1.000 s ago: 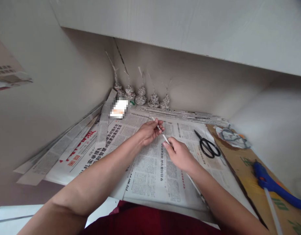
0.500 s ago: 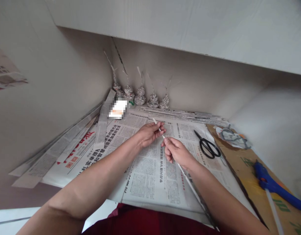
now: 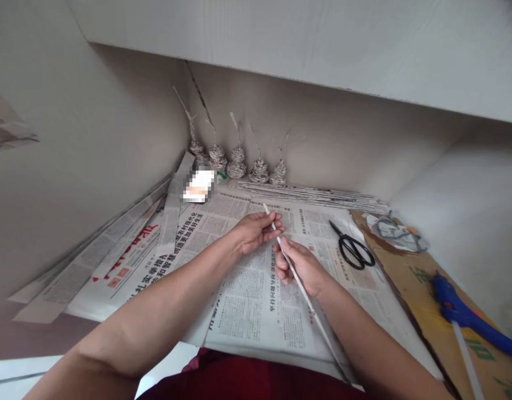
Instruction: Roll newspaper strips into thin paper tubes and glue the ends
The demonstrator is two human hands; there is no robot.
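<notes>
A thin rolled-paper stick (image 3: 298,282) slants from just beyond my left hand down toward my lap. My left hand (image 3: 259,229) pinches it close to its upper tip, between thumb and fingers. Lower down, my right hand (image 3: 301,265) has its fingers curled around the stick, which runs across them beside the thumb. Both hands are over newspaper sheets (image 3: 239,311) spread on the work surface. Black-handled scissors (image 3: 351,250) lie to the right of my right hand.
Several woven paper figures (image 3: 237,162) line the back wall. In front of them lies a bundle of paper sticks (image 3: 318,195). A pixelated phone-like object (image 3: 199,185) and paper strips (image 3: 59,289) are left. A blue glue gun (image 3: 456,311) rests on cardboard (image 3: 422,300) at right.
The paper stick now lies across the front of my right hand's fingers, showing more of its length. Its lower end has swung slightly left. My left hand still pinches near the tip.
</notes>
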